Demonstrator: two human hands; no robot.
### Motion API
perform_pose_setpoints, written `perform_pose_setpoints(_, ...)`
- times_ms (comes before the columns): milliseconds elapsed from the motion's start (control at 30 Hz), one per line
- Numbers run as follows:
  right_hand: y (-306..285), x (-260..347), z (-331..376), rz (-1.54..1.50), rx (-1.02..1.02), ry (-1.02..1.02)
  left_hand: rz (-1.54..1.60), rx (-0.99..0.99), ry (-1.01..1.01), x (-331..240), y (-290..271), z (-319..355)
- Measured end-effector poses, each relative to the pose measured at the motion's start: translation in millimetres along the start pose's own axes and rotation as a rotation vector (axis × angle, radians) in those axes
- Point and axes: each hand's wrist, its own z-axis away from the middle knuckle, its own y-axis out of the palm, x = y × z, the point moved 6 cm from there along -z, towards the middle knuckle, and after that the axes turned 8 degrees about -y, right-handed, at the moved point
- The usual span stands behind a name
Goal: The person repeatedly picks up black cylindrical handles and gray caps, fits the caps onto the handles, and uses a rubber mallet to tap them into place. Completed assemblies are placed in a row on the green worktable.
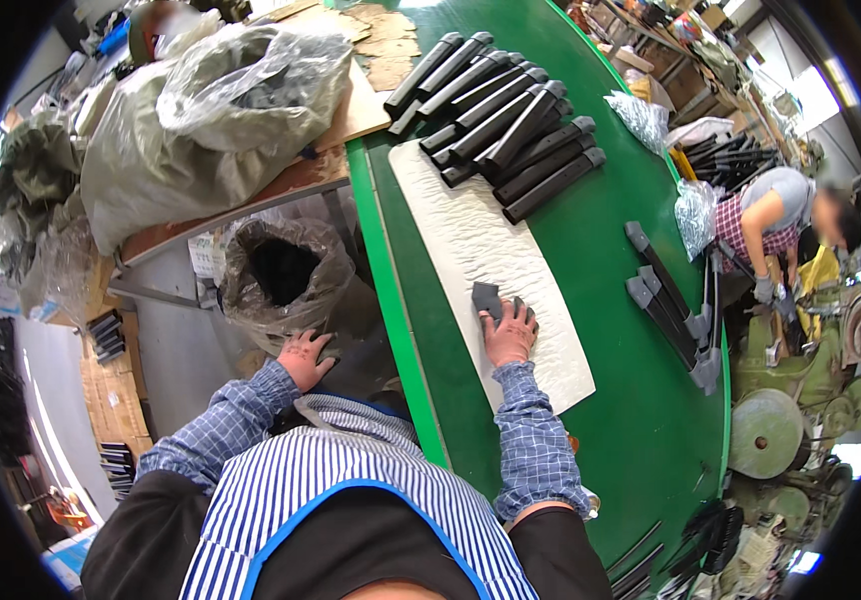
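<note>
My right hand [511,338] is over a white wrinkled foam sheet [481,228] on the green table. A small dark grey piece [486,296] shows between its thumb and fingers, which are closed on it; the hand partly hides it. My left hand [305,360] is off the table, beside a clear plastic bag [246,310] with dark contents. Its fingers are apart, and nothing shows in them. Beyond the foam sheet lies a pile of black tubes [511,125] with grey end caps.
Several black parts with grey joints [666,300] lie on the green table [601,270] to the right. A large plastic-covered sack [211,140] rests on a bench at far left. Another person [776,215] bends over green machinery [771,430] beyond the table's right edge.
</note>
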Motion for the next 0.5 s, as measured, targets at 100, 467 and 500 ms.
perform_pose_setpoints(100,1.8,-1.4,-1.1,0.043,0.089,0.128,0.058,0.08,-0.032,50.5,13.7,36.6)
perform_pose_setpoints(467,5.1,130.5,-13.0,0.067,-0.084,0.029,0.319,-0.003,-0.563,360.7,63.3,223.1)
perform_pose_setpoints(500,-3.2,131.7,-26.7,0.079,-0.134,0.014,0.338,0.028,-0.661,385.6,71.9,233.8)
